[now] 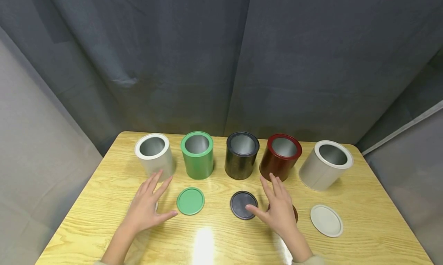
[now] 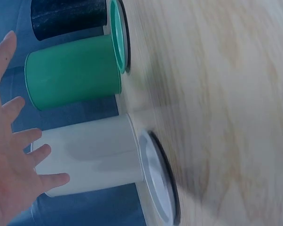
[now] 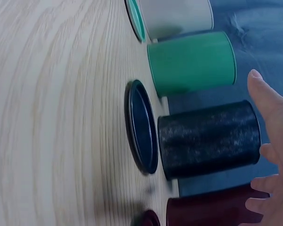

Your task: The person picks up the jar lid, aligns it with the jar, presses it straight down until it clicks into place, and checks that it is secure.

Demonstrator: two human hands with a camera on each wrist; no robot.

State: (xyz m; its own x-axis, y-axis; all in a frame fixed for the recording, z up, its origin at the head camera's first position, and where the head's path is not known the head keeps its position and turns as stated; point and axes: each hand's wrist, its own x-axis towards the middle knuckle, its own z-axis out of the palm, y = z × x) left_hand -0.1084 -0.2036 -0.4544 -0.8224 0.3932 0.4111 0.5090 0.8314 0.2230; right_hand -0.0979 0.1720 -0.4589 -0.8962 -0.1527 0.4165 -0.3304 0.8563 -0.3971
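My left hand (image 1: 147, 203) hovers with spread fingers over a white lid (image 2: 158, 179), mostly hidden beneath it in the head view. Beyond that hand stands a white can (image 1: 162, 163) with its top uncovered. My right hand (image 1: 278, 209), fingers also spread, hangs above a dark red lid (image 1: 295, 214), in front of an open-topped dark red can (image 1: 278, 165). Neither hand holds anything. Between them lie a green lid (image 1: 190, 200) and a black lid (image 1: 243, 205), each before the green can (image 1: 198, 161) and the black can (image 1: 239, 163) respectively.
At the right end of the row, a second white can (image 1: 318, 172) stands behind its flat white lid (image 1: 326, 220). All this is on a light wooden table (image 1: 214, 234). A grey curtain (image 1: 180, 65) hangs along the back edge, with paler cloth at both sides.
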